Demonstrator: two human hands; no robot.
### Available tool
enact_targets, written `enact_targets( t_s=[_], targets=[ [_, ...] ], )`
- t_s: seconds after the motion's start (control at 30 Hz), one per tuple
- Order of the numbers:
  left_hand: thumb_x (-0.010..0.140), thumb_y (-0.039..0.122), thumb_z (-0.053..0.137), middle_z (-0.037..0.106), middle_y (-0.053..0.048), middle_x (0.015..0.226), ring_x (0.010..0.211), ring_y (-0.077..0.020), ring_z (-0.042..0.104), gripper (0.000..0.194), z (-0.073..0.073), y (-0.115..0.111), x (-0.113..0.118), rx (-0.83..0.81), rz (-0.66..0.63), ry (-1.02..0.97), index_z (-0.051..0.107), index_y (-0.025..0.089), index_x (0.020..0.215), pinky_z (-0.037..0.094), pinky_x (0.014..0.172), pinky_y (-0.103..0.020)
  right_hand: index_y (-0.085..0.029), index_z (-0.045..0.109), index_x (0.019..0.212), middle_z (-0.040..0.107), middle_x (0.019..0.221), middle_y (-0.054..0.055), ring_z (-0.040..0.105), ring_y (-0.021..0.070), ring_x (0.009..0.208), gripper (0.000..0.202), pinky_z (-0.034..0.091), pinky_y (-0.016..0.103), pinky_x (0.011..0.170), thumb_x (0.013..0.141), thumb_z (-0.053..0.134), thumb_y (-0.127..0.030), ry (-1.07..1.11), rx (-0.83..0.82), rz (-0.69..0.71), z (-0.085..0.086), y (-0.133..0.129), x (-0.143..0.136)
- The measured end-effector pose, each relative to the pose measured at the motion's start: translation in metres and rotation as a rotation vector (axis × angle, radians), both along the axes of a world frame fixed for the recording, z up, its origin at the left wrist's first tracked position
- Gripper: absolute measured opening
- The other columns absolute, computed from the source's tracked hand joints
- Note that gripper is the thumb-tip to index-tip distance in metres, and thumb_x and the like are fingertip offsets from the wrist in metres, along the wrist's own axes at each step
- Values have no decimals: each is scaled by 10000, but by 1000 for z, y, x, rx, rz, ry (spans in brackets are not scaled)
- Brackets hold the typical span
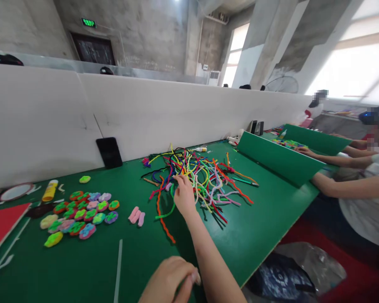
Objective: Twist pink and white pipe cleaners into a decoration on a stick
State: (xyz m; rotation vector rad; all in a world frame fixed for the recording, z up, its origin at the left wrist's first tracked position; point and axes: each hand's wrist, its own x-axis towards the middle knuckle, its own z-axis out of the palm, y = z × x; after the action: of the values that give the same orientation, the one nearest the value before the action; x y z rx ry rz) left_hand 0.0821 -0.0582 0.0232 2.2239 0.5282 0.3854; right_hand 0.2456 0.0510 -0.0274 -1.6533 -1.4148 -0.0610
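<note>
My right hand [185, 195] reaches into a tangled pile of many-coloured pipe cleaners [205, 176], its fingertips pinched at the pile's near left side. Which strand lies between them is hard to see. Close to the camera, my left hand [173, 280] is closed, thumb and finger pressed together; whatever they hold is too small to make out. Left of the pile lie several short rolled pink and lilac pieces [137, 216]. Further left sits a cluster of small fuzzy flower shapes [82, 212] in mixed colours.
A yellow glue stick [50, 190], a tape roll [17, 192] and a red board [4, 223] are at left. A black phone [109, 152] leans on the white partition [164, 113]. A green divider [278, 160] stands at right, with a co-worker's arms [344, 185] beyond.
</note>
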Motion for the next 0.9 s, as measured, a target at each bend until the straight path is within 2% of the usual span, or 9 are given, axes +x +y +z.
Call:
enact_targets(
  t_s=[0.13,0.2,0.27,0.33,0.43,0.53,0.63,0.73,0.9],
  targets=[
    [846,280,363,631,-51,807,785,-179,576,244,-44,15,-5,73,239,8,598,230,806,467,734,-294,-160,546,991,514,959,103,498,208,885,374,413,359,778,691,353,-46,193,77,-230,7,-9,36],
    [853,287,354,624,-48,817,793,-171,575,250,-60,21,-11,19,311,-4,589,225,791,466,737,-287,-161,574,876,529,848,70,511,187,762,299,424,343,716,681,371,-60,200,-9,-186,6,-15,53],
    [855,299,353,623,-47,830,806,-167,577,251,-67,24,-15,-34,360,-18,584,223,795,467,742,-280,-183,596,715,535,738,24,513,164,683,199,430,306,683,638,451,-69,178,-73,-92,3,-22,63],
    [852,315,361,626,-46,857,826,-166,579,243,-67,26,-19,-61,385,-28,584,225,821,466,753,-278,-194,611,679,534,735,14,518,166,689,148,426,307,698,600,537,-93,158,-118,-38,-2,-25,66],
    [842,343,382,619,-43,926,873,-167,574,229,-57,30,-18,-45,415,-32,564,237,933,463,770,-283,-217,625,855,524,792,28,511,204,789,297,398,361,774,566,629,-146,159,-125,-81,-8,-24,66],
    [830,364,400,607,-38,938,831,-161,580,293,-41,49,-5,40,463,-11,491,233,1076,459,772,-298,-202,606,920,523,783,34,509,202,769,350,403,358,756,573,643,-193,302,31,-230,-12,-20,72],
    [825,372,402,574,-63,1010,824,-171,573,354,-30,83,25,203,477,72,449,198,1130,446,788,-323,-146,572,923,539,824,72,512,178,712,252,419,324,688,715,517,-277,450,219,-409,-12,-20,84],
    [816,392,412,532,-136,1072,991,-237,513,400,-32,114,58,437,478,211,468,122,1106,407,839,-354,-114,516,962,555,852,104,521,175,717,300,421,319,676,816,355,-320,501,307,-520,-12,-23,94],
    [822,277,412,601,-127,823,860,-262,555,208,-45,128,84,555,352,454,560,132,842,423,673,-327,-116,517,930,587,767,86,558,170,668,332,442,296,624,818,355,-383,563,366,-491,-13,-19,96]
  ],
)
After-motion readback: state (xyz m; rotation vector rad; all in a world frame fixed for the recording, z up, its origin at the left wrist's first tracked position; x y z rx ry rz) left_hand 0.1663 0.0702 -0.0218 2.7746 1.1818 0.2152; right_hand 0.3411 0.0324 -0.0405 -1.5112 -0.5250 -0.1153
